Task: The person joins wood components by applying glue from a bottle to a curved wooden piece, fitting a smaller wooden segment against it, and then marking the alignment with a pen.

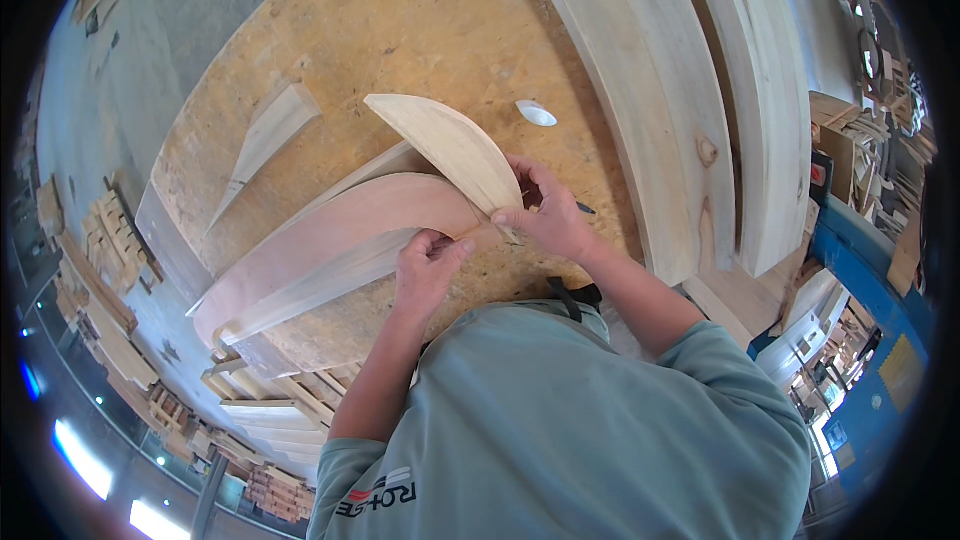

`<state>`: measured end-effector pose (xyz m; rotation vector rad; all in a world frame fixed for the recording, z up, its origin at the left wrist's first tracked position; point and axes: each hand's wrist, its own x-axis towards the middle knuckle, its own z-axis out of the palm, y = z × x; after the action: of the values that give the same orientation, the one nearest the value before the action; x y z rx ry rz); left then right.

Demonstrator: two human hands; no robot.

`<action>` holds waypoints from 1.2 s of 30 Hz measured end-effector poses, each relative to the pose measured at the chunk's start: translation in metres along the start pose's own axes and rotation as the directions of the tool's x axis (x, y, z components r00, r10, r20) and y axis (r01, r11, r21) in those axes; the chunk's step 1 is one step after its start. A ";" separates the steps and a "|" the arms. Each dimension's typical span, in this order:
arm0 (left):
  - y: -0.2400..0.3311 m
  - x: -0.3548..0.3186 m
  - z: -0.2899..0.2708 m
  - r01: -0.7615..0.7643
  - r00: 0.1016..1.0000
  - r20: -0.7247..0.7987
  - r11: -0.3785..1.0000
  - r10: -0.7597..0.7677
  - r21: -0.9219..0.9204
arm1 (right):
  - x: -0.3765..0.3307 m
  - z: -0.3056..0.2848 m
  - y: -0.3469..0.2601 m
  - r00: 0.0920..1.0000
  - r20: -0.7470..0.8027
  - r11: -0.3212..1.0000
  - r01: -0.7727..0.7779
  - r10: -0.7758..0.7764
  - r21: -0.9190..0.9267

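My right hand point(548, 215) is closed on the lower end of a pale half-moon wood piece point(445, 145), thumb on the near side and fingers behind its curved edge. The piece is tilted up, its far end pointing away to the left. My left hand point(428, 265) pinches the inner edge of a thin, pinkish curved wood template point(330, 225), near its right end. That template's right end reaches under the half-moon piece, where the overlap hides part of it. Beneath the template lie pale wood pieces point(335, 275), partly covered.
A worn wooden worktable point(400, 20) carries a tapered wood offcut point(272, 140) at left and a small white oval point(536, 113). Long thick boards point(650, 90) run along the right. Stacked slats point(275, 420) stand below left; a blue machine frame point(860, 270) stands at right.
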<state>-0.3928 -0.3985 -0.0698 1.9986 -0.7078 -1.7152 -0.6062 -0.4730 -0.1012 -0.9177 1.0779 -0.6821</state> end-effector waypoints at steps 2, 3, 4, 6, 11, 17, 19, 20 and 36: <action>-0.004 0.001 -0.001 -0.016 1.000 0.003 1.000 0.016 -0.002 | 0.004 -0.005 0.002 0.996 0.042 0.993 -0.082 0.078 0.085; -0.005 0.001 -0.002 -0.018 1.000 0.014 1.000 0.018 0.008 | 0.005 -0.007 0.003 0.993 0.054 0.991 -0.112 0.108 0.074; -0.005 0.001 -0.002 -0.021 0.999 0.027 1.000 0.021 0.016 | 0.006 -0.010 0.003 0.989 0.065 0.988 -0.140 0.136 0.061; -0.003 -0.001 0.000 0.003 1.000 0.025 1.000 -0.002 -0.028 | 0.008 -0.015 0.008 0.984 0.090 0.986 -0.159 0.155 0.039; 0.003 -0.003 0.002 0.012 1.000 0.018 0.998 -0.011 -0.065 | 0.014 -0.020 0.002 0.987 0.107 0.985 -0.132 0.120 0.110; -0.003 -0.001 0.001 -0.014 1.000 0.000 0.999 0.014 -0.032 | 0.025 -0.021 -0.023 0.978 0.139 0.988 -0.149 0.153 -0.040; -0.002 -0.001 0.003 -0.029 1.000 0.000 0.998 0.029 -0.057 | 0.026 -0.021 -0.029 0.979 0.128 0.986 -0.145 0.155 -0.087; 0.000 -0.001 0.004 -0.020 1.000 -0.004 0.998 0.020 -0.056 | 0.025 -0.021 -0.030 0.982 0.126 0.989 -0.132 0.140 -0.072; 0.000 -0.001 0.002 0.015 1.000 0.018 0.980 -0.012 -0.198 | 0.006 -0.027 -0.022 0.987 0.120 0.993 -0.112 0.106 0.040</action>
<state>-0.3947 -0.3980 -0.0692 1.8586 -0.5070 -1.7387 -0.6303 -0.4962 -0.0895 -0.8424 0.9954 -0.5534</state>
